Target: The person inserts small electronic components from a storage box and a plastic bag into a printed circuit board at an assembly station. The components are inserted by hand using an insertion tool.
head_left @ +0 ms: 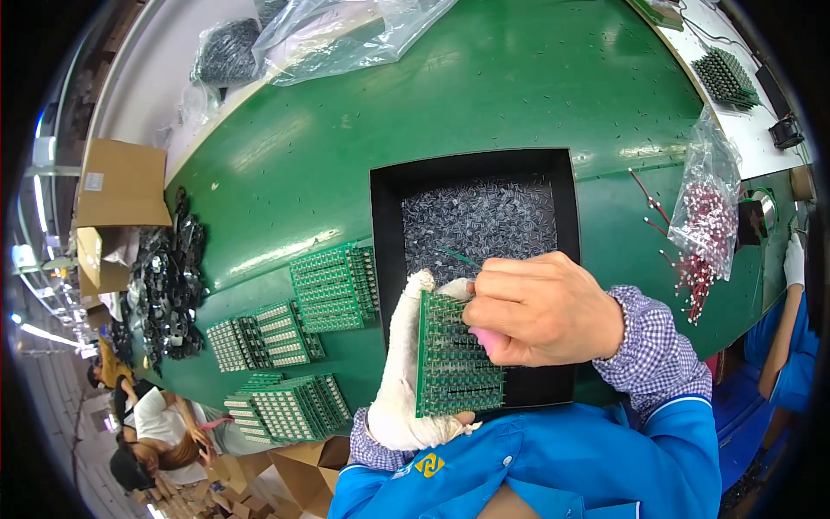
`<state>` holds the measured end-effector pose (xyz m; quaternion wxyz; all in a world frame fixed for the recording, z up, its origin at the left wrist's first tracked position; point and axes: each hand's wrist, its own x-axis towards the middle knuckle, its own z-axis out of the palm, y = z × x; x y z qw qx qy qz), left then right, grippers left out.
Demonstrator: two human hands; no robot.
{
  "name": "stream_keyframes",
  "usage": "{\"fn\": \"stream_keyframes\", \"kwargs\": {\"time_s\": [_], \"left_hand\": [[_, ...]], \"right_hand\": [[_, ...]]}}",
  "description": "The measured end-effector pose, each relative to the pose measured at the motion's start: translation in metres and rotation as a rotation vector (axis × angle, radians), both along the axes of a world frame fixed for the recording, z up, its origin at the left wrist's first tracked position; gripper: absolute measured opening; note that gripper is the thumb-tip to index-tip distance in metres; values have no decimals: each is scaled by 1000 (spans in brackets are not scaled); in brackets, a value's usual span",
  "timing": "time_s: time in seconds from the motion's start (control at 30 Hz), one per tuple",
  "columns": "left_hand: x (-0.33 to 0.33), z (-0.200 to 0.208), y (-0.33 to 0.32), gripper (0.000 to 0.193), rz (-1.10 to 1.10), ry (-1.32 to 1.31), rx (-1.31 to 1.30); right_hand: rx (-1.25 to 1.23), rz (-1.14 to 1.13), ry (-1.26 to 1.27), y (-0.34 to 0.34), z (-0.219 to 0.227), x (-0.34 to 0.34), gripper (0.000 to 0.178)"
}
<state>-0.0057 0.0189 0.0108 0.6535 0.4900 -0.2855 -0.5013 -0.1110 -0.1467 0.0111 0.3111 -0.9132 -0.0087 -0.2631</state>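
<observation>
My left hand (399, 363), in a white glove with bare fingertips, grips a green circuit board panel (458, 363) covered with rows of small parts. The panel is tilted over the near side of a black tray (378, 225). My bare right hand (540, 311) is closed above the panel's upper right, its fingers pinched together. From them a thin teal shaft (458, 256) sticks out over the tray; its kind I cannot make out. Something pink (490, 339) shows under the right fingers. A layer of tiny dark grey pieces (480, 221) lies in the tray.
Stacks of circuit board panels (333, 290) stand left of the tray, with more panels (290, 408) nearer me. Red wires with white connectors (705, 229) lie bagged on the right. Clear plastic (346, 43) and a cardboard box (124, 183) lie leftward. A co-worker's gloved hand (794, 259) is far right.
</observation>
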Motion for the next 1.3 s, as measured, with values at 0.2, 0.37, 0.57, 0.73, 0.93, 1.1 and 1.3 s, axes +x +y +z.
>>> {"fn": "stream_keyframes", "kwargs": {"time_s": [0.2, 0.37, 0.57, 0.73, 0.93, 1.1, 1.3], "left_hand": [[1, 0, -3, 130, 3, 55, -2], [1, 0, -2, 131, -21, -25, 49], [-1, 7, -3, 130, -44, -15, 81], [0, 1, -3, 125, -87, 27, 7], [1, 2, 0, 118, -117, -100, 24], [6, -3, 4, 116, -138, -180, 55], [6, -4, 2, 116, -167, -219, -13]], "right_hand": [[241, 13, -48, -7, 0, -2, 12], [142, -5, -32, 0, -5, 0, 12], [201, -21, 42, -2, 2, -3, 12], [389, 43, -46, -5, -2, -2, 11], [170, 17, -46, 2, -6, 1, 10], [90, 9, -26, 1, -5, 0, 10], [95, -1, -3, 3, 0, -3, 11]]}}
